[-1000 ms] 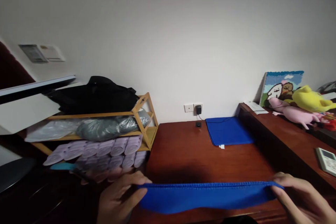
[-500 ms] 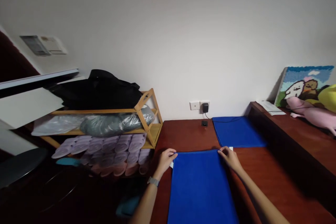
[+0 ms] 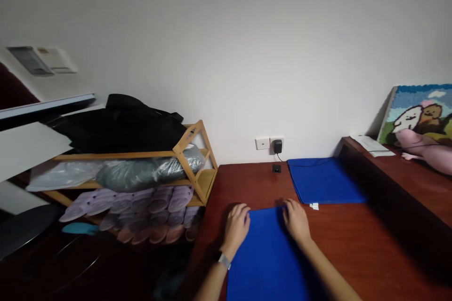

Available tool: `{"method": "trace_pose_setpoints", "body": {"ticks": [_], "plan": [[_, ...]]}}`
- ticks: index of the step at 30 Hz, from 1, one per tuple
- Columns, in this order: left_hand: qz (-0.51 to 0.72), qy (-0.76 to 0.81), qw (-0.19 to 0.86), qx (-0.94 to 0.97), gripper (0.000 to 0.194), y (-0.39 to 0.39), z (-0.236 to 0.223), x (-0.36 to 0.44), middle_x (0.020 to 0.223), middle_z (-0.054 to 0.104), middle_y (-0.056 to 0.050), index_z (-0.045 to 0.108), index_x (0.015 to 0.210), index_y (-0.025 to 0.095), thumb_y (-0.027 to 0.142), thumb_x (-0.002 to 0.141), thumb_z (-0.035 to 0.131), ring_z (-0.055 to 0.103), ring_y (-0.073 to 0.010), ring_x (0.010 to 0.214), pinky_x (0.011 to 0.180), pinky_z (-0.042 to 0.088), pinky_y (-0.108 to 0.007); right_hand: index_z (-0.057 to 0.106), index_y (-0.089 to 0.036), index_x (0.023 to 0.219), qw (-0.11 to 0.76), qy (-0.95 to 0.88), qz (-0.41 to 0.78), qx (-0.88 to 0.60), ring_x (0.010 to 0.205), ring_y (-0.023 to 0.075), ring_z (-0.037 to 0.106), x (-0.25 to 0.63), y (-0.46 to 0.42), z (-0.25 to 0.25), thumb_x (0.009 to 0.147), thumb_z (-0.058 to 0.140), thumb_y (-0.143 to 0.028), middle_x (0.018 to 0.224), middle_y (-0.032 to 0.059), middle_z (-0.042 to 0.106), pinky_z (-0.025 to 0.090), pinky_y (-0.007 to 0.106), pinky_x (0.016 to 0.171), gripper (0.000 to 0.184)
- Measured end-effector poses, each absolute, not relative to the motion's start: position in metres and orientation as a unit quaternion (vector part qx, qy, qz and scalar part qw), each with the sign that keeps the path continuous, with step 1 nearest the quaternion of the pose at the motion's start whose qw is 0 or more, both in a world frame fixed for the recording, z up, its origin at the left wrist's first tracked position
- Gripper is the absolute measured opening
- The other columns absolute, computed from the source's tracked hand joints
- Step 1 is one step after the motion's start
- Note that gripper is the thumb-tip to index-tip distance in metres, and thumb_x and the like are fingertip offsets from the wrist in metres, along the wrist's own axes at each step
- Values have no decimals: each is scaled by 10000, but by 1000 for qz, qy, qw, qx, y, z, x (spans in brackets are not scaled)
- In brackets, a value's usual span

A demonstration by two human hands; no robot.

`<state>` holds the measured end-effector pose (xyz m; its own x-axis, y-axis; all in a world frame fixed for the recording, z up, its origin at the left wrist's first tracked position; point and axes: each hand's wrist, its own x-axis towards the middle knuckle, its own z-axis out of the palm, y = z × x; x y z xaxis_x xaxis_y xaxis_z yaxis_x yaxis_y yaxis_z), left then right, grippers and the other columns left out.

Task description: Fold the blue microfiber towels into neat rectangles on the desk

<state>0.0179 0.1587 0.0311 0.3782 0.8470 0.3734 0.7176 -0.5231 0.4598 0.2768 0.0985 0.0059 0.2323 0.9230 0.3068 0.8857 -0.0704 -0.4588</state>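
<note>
A blue cloth [image 3: 266, 258] lies spread on the reddish-brown wooden table [image 3: 243, 183], running off the bottom of the view. Over its far left corner rests my left hand [image 3: 237, 226], palm down with the fingers loosely apart; a watch [image 3: 223, 260] is on that wrist. My right hand [image 3: 295, 222] covers the far right corner in the same way, its fingers stretched forward. Neither hand pinches the fabric visibly. Beyond my right hand, a folded blue cloth [image 3: 325, 181] with a small white tag [image 3: 314, 206] lies near the wall.
At the left stands a wooden rack [image 3: 203, 176] with a black bag [image 3: 127, 124], plastic-wrapped bundles [image 3: 141, 174] and several slippers [image 3: 158, 197]. A plugged-in adapter [image 3: 278, 146] trails a cable. Papers [image 3: 372, 145], a pink plush toy [image 3: 423, 150] and a picture [image 3: 416, 110] occupy the raised right-hand ledge.
Both hands have gone from pinching the near cloth's far corners to lying palm down over them, closer together. The view has shifted slightly.
</note>
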Motion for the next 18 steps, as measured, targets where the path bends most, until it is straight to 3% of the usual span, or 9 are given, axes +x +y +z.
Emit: {"method": "trace_pose_setpoints", "body": {"ticks": [3, 8, 13, 18], "plan": [[213, 390, 37, 895, 396, 141, 19, 54, 1506, 579, -79, 621, 1379, 268, 294, 1018, 461, 495, -279, 1410, 1182, 402, -501, 475, -198, 1522, 223, -692, 31, -686, 1502, 248, 358, 244, 96, -2, 1043, 285, -377, 1595, 82, 469, 262, 448, 1235, 546], [128, 399, 23, 908, 509, 140, -3, 61, 1639, 415, -48, 409, 1557, 362, 466, 1060, 386, 379, -267, 1505, 1229, 331, -511, 283, -162, 1607, 124, -682, 97, -714, 1571, 225, 188, 229, 95, -10, 1047, 206, -444, 1675, 53, 272, 143, 458, 1281, 632], [92, 492, 17, 866, 594, 158, -9, 10, 1669, 344, -40, 351, 1582, 376, 614, 1038, 327, 313, -284, 1536, 1245, 284, -522, 190, -190, 1624, 115, -679, 121, -715, 1583, 206, 115, 241, 101, -4, 1045, 158, -517, 1695, 11, 177, 84, 450, 1292, 665], [41, 536, 24, 843, 644, 162, 4, -14, 1676, 305, -57, 330, 1598, 294, 615, 1047, 240, 284, -253, 1545, 1255, 269, -484, 257, -209, 1615, 107, -723, 141, -667, 1578, 213, 149, 253, 120, 23, 1043, 210, -489, 1693, 11, 217, 120, 445, 1290, 638]]}}
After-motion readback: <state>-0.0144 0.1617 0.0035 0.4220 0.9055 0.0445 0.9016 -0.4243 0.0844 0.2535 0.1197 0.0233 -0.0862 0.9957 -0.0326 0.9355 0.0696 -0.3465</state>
